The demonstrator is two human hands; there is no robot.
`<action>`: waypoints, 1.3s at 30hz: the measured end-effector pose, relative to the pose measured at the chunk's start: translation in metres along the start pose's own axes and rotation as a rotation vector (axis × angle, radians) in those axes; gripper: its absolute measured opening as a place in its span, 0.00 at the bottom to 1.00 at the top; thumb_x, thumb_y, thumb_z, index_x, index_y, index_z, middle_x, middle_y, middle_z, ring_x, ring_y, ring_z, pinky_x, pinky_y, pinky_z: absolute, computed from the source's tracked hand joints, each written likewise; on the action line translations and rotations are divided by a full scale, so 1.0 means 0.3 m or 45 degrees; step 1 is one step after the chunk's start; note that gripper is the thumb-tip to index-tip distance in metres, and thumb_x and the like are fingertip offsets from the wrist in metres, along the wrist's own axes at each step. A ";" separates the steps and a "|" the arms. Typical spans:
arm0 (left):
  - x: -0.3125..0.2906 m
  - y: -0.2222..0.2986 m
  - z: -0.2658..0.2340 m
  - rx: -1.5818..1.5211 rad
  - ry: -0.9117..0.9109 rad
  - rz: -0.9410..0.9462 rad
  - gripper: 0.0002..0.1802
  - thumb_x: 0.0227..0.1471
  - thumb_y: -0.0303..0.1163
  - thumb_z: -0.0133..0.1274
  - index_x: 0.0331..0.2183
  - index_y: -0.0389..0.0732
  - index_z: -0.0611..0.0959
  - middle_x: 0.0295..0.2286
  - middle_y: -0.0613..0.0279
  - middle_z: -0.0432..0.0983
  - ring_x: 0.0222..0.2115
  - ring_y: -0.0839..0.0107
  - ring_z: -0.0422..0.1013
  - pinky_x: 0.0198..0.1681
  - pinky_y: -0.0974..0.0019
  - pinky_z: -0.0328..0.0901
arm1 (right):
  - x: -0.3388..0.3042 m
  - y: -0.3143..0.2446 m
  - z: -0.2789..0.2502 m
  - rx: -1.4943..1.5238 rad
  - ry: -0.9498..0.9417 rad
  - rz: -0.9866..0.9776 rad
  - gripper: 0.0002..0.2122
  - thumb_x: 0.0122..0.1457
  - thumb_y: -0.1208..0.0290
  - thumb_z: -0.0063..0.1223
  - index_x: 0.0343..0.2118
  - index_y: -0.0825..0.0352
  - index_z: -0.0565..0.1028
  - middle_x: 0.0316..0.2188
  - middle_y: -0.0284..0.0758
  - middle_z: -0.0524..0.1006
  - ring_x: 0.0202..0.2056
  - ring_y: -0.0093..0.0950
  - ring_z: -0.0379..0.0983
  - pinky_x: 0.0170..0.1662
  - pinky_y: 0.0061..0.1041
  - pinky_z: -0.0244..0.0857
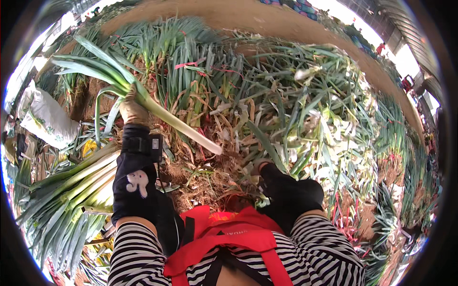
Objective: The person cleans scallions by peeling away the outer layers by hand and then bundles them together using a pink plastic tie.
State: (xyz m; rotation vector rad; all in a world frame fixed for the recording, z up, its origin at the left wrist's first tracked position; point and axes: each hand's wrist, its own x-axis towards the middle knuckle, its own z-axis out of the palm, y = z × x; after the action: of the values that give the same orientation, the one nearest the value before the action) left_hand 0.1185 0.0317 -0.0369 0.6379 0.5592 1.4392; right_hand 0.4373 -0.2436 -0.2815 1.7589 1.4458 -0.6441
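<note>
Brn flr strip [238, 13] edging bundles [183, 78] | L hand [134, 109] gripping leek [177, 125] | R hand [262, 166]: can't tell

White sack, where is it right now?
In the head view, the white sack lies at the left, to the left of the left hand and just above the pile of leeks in the picture.
</note>
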 end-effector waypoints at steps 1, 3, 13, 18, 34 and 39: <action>0.007 0.001 0.001 -0.003 0.006 0.015 0.15 0.50 0.36 0.57 0.38 0.39 0.77 0.30 0.61 0.74 0.27 0.63 0.70 0.33 0.56 0.68 | -0.073 0.014 -0.037 0.449 0.119 0.108 0.25 0.54 0.49 0.50 0.45 0.66 0.75 0.47 0.45 0.74 0.48 0.41 0.71 0.50 0.37 0.65; 0.003 0.008 0.001 0.023 0.064 0.064 0.13 0.49 0.38 0.57 0.35 0.41 0.79 0.29 0.64 0.75 0.29 0.67 0.70 0.37 0.62 0.66 | -0.014 0.059 -0.043 0.481 0.178 0.085 0.22 0.54 0.55 0.51 0.47 0.66 0.74 0.45 0.46 0.75 0.49 0.39 0.71 0.49 0.38 0.65; 0.035 -0.038 -0.144 -0.072 0.081 -0.094 0.20 0.49 0.42 0.57 0.41 0.40 0.77 0.33 0.61 0.74 0.32 0.64 0.69 0.39 0.57 0.65 | -0.402 -0.157 -0.336 1.687 0.321 -0.975 0.22 0.57 0.60 0.55 0.48 0.70 0.68 0.34 0.34 0.75 0.35 0.20 0.70 0.38 0.22 0.65; -0.036 0.022 0.028 -0.240 -0.335 -0.243 0.35 0.53 0.59 0.45 0.49 0.40 0.71 0.43 0.57 0.71 0.41 0.60 0.68 0.45 0.53 0.64 | -0.406 -0.172 -0.240 2.059 -0.100 -1.367 0.15 0.56 0.64 0.56 0.39 0.71 0.72 0.28 0.31 0.75 0.29 0.19 0.72 0.34 0.21 0.65; -0.145 -0.266 0.055 0.478 -0.167 -0.654 0.13 0.45 0.22 0.59 0.34 0.29 0.75 0.23 0.50 0.74 0.17 0.59 0.72 0.19 0.59 0.70 | -0.764 -0.407 -0.297 1.869 -0.444 -1.538 0.18 0.48 0.64 0.63 0.38 0.69 0.72 0.26 0.33 0.75 0.25 0.21 0.70 0.26 0.18 0.64; -0.135 -0.178 0.068 0.451 -0.161 -0.180 0.20 0.44 0.22 0.60 0.41 0.35 0.74 0.30 0.54 0.75 0.25 0.63 0.72 0.28 0.56 0.69 | -0.702 -0.409 -0.288 1.835 -0.891 -1.546 0.20 0.49 0.71 0.63 0.45 0.69 0.72 0.33 0.30 0.76 0.30 0.18 0.72 0.32 0.19 0.67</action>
State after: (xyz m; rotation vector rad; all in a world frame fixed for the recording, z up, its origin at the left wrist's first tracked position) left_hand 0.1687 -0.0114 -0.0607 0.9432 0.7519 1.1674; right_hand 0.2623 -0.2889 -0.0965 0.8348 1.3874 -3.0981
